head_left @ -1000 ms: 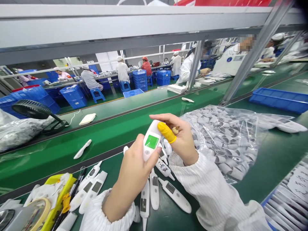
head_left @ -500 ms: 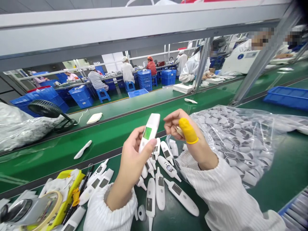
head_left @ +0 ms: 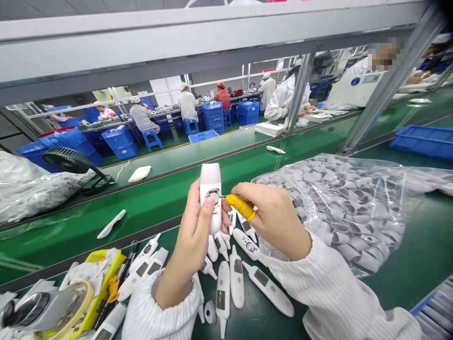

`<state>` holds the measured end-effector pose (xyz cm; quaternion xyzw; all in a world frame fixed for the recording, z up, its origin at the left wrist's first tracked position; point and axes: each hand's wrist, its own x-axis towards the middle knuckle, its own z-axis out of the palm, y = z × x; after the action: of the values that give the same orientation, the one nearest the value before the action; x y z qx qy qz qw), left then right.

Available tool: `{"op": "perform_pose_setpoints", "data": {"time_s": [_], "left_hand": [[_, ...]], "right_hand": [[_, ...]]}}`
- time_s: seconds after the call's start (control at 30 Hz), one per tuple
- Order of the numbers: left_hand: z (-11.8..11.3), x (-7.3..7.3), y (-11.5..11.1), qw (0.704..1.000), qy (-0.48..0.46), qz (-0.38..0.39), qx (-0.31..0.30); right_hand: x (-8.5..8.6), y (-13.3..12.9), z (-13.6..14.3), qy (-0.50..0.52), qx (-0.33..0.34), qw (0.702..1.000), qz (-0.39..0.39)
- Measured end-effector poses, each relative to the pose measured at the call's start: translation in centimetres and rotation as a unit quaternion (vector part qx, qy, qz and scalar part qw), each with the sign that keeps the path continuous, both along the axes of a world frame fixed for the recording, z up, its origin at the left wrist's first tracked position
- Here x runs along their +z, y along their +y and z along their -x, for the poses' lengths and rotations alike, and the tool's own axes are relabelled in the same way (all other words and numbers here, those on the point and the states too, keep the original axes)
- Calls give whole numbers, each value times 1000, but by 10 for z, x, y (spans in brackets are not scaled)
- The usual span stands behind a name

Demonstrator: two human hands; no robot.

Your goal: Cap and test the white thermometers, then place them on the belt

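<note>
Clamped between the thumb and fingers of my left hand (head_left: pixel 194 219) is a white thermometer (head_left: pixel 211 179), held up at mid-view above the green workbench (head_left: pixel 424 222). My right hand's fingers are together, pinched on a thin tool (head_left: pixel 222 196) that they mostly hide.

Sweeping my feed from the left, I see a full plastic bag (head_left: pixel 42 191) at the edge and a black fan (head_left: pixel 67 160) beside it. Nearer me, a roll of tape (head_left: pixel 90 297) stands against a yellow tray (head_left: pixel 106 278) with white bits in it. Just right of the tray, more thermometers lie aslant, while a slim white piece (head_left: pixel 112 224) rests alone on the green belt (head_left: pixel 155 200).

At the middle, the held thermometer stands nearly upright, an open hollow facing me, the left thumb against its lower edge. Below it, loose thermometers (head_left: pixel 237 278) spread across the bench. From the right, my right hand (head_left: pixel 274 212), a yellow cover (head_left: pixel 240 207) on one digit, brings the tool's tip to the hollow; I cannot tell whether they touch. Beyond that hand lies a clear bag (head_left: pixel 339 208) of grey-white caps, then a blue crate (head_left: pixel 423 144) farther right.
</note>
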<state>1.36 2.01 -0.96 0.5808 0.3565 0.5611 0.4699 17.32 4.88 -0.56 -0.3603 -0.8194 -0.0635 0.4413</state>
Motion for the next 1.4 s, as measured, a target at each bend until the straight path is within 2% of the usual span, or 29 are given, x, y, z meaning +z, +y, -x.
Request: {"op": "perform_pose_setpoints", "data": {"time_s": [0.07,0.13,0.23,0.3,0.37,0.47,0.6,0.73,0.83,0.9,1.0,1.13,1.2,1.27,1.3,1.33,1.4], "left_hand": [[1,0,-1,999,44,-19,24],[4,1,-1,999,47,-13,10],[10,5,0,995,-28,45,-83],[13,7,2,986,-73,79,-130],[14,8,6,980,-88,105,-142],[11,7,10,976,-89,117,-160],[7,4,9,971,-75,121,-189],[4,4,2,972,-54,138,-183],[4,4,-2,978,-55,111,-167],[4,3,-5,985,-50,92,-141],[3,3,-7,992,-36,79,-94],[-1,3,-10,998,-1,64,-17],[-2,1,-11,998,19,54,17],[-3,-1,-11,998,39,35,27],[-3,-2,-11,998,52,19,27],[-2,-4,-11,997,65,0,27],[-2,-6,-12,994,100,-40,32]], "right_hand": [[0,-1,1,-8,-18,1000,-9],[0,-1,1,-14,-8,1000,5],[0,0,2,19,82,994,67],[0,2,2,57,123,988,73],[0,4,2,69,115,991,22],[-1,5,3,18,90,992,-82],[-2,8,4,-18,75,983,-169],[-4,7,5,118,130,975,-136],[-5,2,4,209,114,964,-120],[-5,-1,3,204,108,963,-141],[-4,-3,5,130,118,965,-194],[-7,-3,13,76,86,965,-234],[-10,-3,17,102,82,970,-204],[-11,-2,21,173,102,974,-104],[-11,-1,22,225,121,966,-31],[-10,0,23,277,146,948,49],[-7,2,23,347,200,895,198]]}}
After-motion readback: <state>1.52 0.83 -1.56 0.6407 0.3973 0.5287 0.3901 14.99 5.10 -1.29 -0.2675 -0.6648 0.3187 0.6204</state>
